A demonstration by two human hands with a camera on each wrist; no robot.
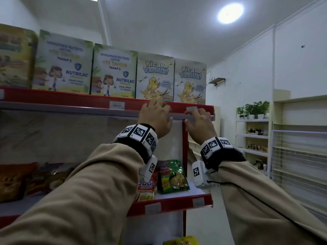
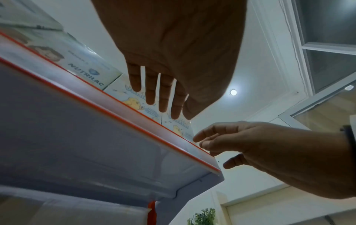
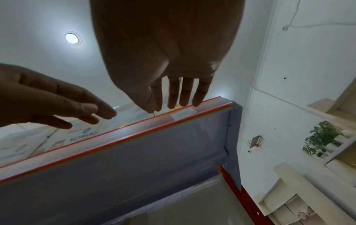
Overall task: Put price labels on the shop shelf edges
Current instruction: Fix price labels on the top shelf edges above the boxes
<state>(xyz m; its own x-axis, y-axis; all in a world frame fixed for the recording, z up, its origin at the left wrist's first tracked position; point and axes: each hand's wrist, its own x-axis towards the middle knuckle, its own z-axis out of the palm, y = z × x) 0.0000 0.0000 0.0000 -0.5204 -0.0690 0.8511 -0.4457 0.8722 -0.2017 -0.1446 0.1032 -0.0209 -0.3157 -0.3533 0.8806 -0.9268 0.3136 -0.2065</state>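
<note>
A small pale price label [image 1: 191, 108], its print too blurred to read, sits in the red top shelf edge [image 1: 70, 101] below the right Kicaw Vanilla box [image 1: 190, 80]. The right hand [image 1: 199, 124] touches it with straight fingers; the left hand [image 1: 155, 117], fingers straight, holds nothing.

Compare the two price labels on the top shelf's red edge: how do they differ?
The left label sits under the Nutrilac box, untouched; the right label sits under the end Kicaw Vanilla box, with the right hand at it. The left shows faint print; the right looks blank from the head view. Both are small, pale, on the same strip.
</note>
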